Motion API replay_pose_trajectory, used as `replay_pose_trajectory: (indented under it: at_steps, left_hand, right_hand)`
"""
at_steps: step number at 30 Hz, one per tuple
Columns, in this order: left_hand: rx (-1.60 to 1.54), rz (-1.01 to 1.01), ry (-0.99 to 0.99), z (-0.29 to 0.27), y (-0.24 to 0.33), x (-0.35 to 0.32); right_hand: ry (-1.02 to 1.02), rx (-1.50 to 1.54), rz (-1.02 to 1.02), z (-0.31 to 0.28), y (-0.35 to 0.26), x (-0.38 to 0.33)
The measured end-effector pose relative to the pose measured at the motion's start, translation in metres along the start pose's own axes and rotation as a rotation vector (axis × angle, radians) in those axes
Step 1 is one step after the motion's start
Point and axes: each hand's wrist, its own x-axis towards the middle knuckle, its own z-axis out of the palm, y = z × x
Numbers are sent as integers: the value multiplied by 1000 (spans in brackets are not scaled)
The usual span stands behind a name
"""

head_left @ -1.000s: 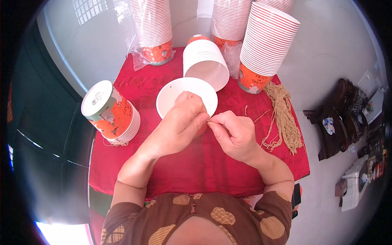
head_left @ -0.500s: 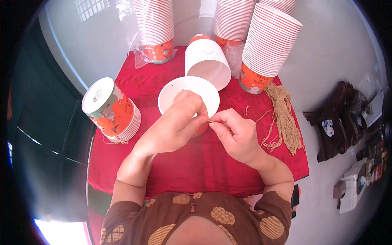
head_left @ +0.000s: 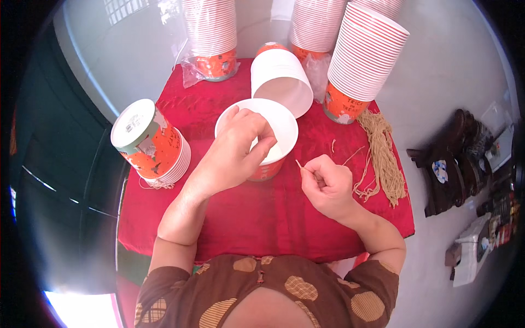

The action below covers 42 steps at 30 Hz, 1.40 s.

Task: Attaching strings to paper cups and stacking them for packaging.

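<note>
My left hand reaches over an upright orange paper cup with a white inside. Its thumb stands apart from the curled fingers, which partly hide in front of the cup's mouth, and nothing shows between them. To the right of that cup, my right hand is closed in a pinch on a tan string, whose short end pokes out toward the cup. Behind the upright cup, another white-walled cup lies on its side with its mouth toward me.
A red cloth covers the table. Tall cup stacks stand at the back, some in clear plastic. A bundle of tan strings lies along the right edge. Upturned orange cups sit at the left, with string at their base.
My hands have drawn apart. The right hand has moved right and slightly down with the string, while the left thumb has come away from the string's end.
</note>
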Motion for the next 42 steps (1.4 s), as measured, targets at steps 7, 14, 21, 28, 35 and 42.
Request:
replay_pose_trajectory:
  at_steps: [7, 14, 21, 28, 35, 42]
  left_hand:
    - [9, -83, -54, 6, -6, -1]
    - [79, -94, -103, 6, -9, 1]
    - [85, -55, -90, 6, -15, 2]
    - [136, -104, -182, 4, -13, 2]
    - [158, -100, -225, 12, -20, 1]
    - [-27, -102, -323, 26, -30, 3]
  right_hand:
    - [-22, -118, -42, 13, 23, -9]
    - [-21, -150, -46, 20, 31, -4]
    - [-20, -148, -47, 24, 35, -1]
    - [-30, -140, -37, 25, 36, 1]
    - [-34, -163, -60, 28, 39, 5]
    - [-14, -133, -56, 31, 43, 5]
